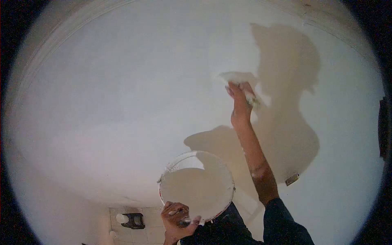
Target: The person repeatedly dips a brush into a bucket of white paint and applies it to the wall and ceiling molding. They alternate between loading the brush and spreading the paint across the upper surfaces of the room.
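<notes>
My right hand [240, 96] is raised to the wall, fingers closed round the handle of a wide paintbrush [237, 76]. The brush's whitish, blurred head is at the wall surface. Low in the view, my left hand [179, 220] grips the near rim of a round bucket [231, 175]. Smooth off-white paint [196, 190] lies inside the bucket, and dried smears coat its rim. The bucket is tilted toward me, close in front of my body. A small light object shows at my left hand's fingers; I cannot make out what it is.
A white wall [143, 90] fills most of the view, with my shadow [286, 61] on it. A small switch or socket box [292, 179] sits on the wall at lower right. A dark object [134, 220] stands on the tiled floor [155, 234] below. Something dark [383, 128] is at the far right edge.
</notes>
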Available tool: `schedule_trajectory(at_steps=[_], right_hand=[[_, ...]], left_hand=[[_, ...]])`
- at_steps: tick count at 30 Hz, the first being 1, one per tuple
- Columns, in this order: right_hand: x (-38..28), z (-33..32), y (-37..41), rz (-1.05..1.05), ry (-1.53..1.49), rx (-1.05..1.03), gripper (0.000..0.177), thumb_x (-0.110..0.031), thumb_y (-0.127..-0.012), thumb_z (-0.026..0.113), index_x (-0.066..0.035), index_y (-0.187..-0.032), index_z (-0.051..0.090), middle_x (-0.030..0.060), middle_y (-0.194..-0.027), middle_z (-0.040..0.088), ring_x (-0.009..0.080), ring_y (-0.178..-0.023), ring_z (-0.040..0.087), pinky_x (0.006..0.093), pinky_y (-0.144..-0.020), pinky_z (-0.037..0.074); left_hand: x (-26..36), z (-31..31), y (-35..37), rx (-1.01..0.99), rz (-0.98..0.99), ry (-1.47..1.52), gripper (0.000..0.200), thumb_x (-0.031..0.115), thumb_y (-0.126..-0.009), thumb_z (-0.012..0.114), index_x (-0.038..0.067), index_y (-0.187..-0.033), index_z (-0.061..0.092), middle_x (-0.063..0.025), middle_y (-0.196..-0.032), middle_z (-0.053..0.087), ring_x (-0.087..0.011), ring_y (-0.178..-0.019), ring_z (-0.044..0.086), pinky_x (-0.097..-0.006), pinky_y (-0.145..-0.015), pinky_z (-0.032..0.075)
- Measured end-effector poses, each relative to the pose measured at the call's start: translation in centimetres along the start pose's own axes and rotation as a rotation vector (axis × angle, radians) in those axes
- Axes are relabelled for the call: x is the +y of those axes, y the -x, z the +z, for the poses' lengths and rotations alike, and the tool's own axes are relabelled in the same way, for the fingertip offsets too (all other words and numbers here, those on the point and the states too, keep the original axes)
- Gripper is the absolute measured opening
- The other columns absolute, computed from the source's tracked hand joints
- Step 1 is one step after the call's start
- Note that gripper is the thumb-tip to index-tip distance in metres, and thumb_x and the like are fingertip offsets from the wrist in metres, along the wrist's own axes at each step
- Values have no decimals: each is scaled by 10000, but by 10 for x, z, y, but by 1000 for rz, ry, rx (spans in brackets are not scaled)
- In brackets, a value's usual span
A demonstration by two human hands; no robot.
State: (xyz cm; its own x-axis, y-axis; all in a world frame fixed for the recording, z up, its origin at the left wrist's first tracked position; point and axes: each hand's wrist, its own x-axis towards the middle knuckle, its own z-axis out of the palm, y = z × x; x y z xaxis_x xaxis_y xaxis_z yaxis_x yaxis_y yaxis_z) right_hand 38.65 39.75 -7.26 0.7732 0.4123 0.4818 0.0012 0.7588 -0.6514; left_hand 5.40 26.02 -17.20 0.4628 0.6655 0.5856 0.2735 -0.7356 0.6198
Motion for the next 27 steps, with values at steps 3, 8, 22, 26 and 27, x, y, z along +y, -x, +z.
schedule_trajectory(at_steps=[3,8,22,26,27], right_hand=[[-28,43,-38,-29,26,6,152,-100,-787,652,-98,-782,500,26,-815,546,113,-772,554,305,-774,506],[-81,93,-66,-130,-84,-69,205,-213,-825,652,-81,-830,496,55,-811,559,126,-735,573,302,-767,506],[-75,150,-99,-450,-150,-161,289,-321,-823,658,-66,-816,523,71,-833,599,158,-771,605,294,-747,506],[-36,114,-70,-366,-9,-74,300,-336,-831,639,-58,-893,543,67,-878,607,172,-799,612,323,-754,493],[-36,106,-59,-353,55,-33,293,-331,-835,631,-60,-898,540,69,-880,607,174,-803,611,327,-748,488]], left_hand=[[17,-17,-29,-183,34,-16,353,306,-539,778,63,-678,562,-64,-670,558,-244,-604,510,-333,-563,409],[11,-25,-35,-358,3,15,428,365,-507,802,59,-706,578,-73,-704,581,-263,-622,533,-345,-561,427],[21,-23,-30,-330,-56,-73,409,318,-474,818,73,-711,592,-53,-720,595,-268,-657,554,-356,-593,457],[20,-23,-25,-293,-91,-21,410,300,-449,830,71,-700,601,-59,-715,606,-266,-658,554,-360,-589,453],[18,-22,-23,-283,-80,-8,410,295,-442,833,69,-697,606,-62,-716,612,-266,-658,557,-361,-589,455]])
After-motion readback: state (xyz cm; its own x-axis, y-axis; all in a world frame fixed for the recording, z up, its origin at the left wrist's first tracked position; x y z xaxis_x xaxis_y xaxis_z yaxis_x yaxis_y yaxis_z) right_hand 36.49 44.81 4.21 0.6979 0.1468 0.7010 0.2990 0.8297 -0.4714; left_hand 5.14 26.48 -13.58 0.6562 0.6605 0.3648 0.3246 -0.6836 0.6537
